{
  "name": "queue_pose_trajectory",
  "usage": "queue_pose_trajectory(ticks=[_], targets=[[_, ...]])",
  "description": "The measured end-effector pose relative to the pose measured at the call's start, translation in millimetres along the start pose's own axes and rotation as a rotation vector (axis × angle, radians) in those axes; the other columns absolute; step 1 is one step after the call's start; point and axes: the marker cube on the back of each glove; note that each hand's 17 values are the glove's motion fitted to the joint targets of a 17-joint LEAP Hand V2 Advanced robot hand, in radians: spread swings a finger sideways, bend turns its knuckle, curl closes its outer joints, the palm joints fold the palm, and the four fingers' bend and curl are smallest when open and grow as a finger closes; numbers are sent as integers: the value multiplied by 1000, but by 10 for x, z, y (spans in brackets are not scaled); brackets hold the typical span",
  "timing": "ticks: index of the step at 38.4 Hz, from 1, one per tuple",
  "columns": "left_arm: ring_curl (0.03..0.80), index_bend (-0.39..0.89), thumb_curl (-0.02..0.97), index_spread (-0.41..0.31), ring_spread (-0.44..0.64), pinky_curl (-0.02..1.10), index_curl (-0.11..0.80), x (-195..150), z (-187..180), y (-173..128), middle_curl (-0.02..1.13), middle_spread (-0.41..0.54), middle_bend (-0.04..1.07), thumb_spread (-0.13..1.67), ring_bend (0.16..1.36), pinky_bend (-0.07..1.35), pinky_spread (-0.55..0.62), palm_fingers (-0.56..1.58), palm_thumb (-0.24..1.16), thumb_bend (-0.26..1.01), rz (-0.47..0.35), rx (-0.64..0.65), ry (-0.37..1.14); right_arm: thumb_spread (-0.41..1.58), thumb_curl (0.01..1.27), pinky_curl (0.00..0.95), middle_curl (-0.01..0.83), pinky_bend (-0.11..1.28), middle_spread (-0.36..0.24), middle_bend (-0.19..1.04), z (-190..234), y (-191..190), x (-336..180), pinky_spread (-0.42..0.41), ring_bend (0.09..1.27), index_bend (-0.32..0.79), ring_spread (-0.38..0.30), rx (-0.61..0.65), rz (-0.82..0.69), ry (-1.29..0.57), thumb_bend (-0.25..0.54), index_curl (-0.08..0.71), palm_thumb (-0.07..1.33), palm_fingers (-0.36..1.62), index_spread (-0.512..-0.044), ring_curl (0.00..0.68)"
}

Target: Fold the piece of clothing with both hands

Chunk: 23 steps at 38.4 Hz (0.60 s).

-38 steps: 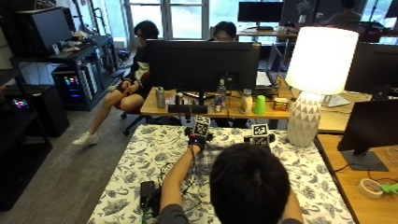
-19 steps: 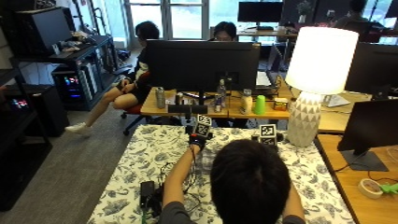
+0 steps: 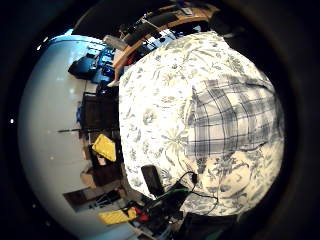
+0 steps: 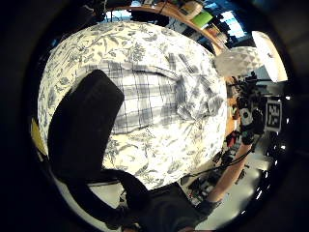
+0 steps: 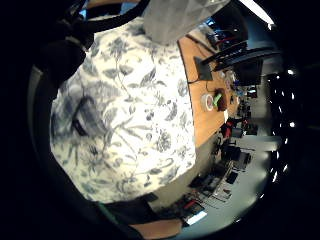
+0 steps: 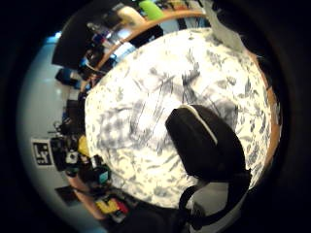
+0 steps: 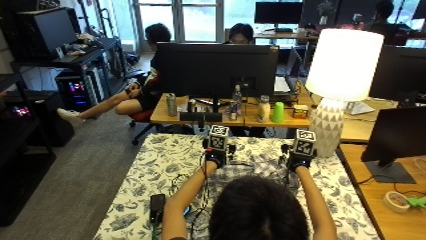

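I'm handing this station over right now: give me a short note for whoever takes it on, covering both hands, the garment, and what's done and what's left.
Left hand: raised over the far part of the plaid shirt; the views do not show its fingers.
Right hand: raised over the shirt's far right side; its fingers are not visible either.
Shirt: lies on the floral tablecloth in front of the person, partly hidden by their head, rumpled at one end.
Done: no fold visible.
Left: all folding.
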Motion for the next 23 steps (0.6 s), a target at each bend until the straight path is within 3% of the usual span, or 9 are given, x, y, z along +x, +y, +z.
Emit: queue_pose_trajectory(ticks=[5, 9, 15, 17, 21, 23], targets=[[377, 162, 142, -103, 85, 334, 424, 140, 137, 214, 285, 65, 133, 1367, 498, 297, 238, 343, 145, -19, 68, -89, 82, 1295, 180, 424, 436, 469, -72, 222, 89, 381, 54, 46, 544, 36, -78, -311, 85, -81, -50, 162, 568, 540, -313, 435], [380, 147, 149, -94, 102, 347, 410, 206, 454, 226, 280, 83, 136, 1316, 512, 328, 248, 306, 127, -21, 66, -124, 117, 1273, 173, 426, 431, 509, -47, 207, 328, 551, 59, 93, 534, 52, -41, -479, 140, -143, -39, 149, 512, 487, -318, 428], [380, 130, 154, -87, 154, 364, 381, 270, 897, 362, 263, 114, 129, 1256, 542, 381, 286, 219, 93, -24, 22, -347, 90, 1234, 167, 431, 417, 586, -4, 190, 730, 689, 186, 157, 536, 32, 41, -685, 390, 15, -42, 118, 422, 379, -302, 413], [377, 117, 155, -80, 173, 366, 370, 274, 1000, 370, 258, 131, 130, 1242, 549, 396, 303, 178, 80, -26, -3, -392, 80, 1220, 168, 428, 414, 605, 6, 192, 825, 686, 189, 172, 542, 29, 56, -686, 392, 7, -41, 107, 400, 359, -299, 408], [381, 100, 157, -67, 229, 380, 345, 255, 1260, 321, 252, 167, 136, 1222, 577, 447, 346, 89, 49, -27, -74, -453, 47, 1182, 182, 422, 408, 640, 14, 205, 1045, 564, 144, 159, 598, 19, 58, -563, 306, -68, -19, 87, 406, 399, -286, 406], [378, 104, 158, -64, 255, 383, 335, 247, 1369, 301, 249, 180, 148, 1216, 583, 464, 364, 69, 43, -23, -98, -476, 39, 1168, 199, 423, 411, 662, 11, 220, 1105, 584, 119, 122, 619, 20, 39, -597, 330, -59, 4, 80, 452, 452, -281, 405]])
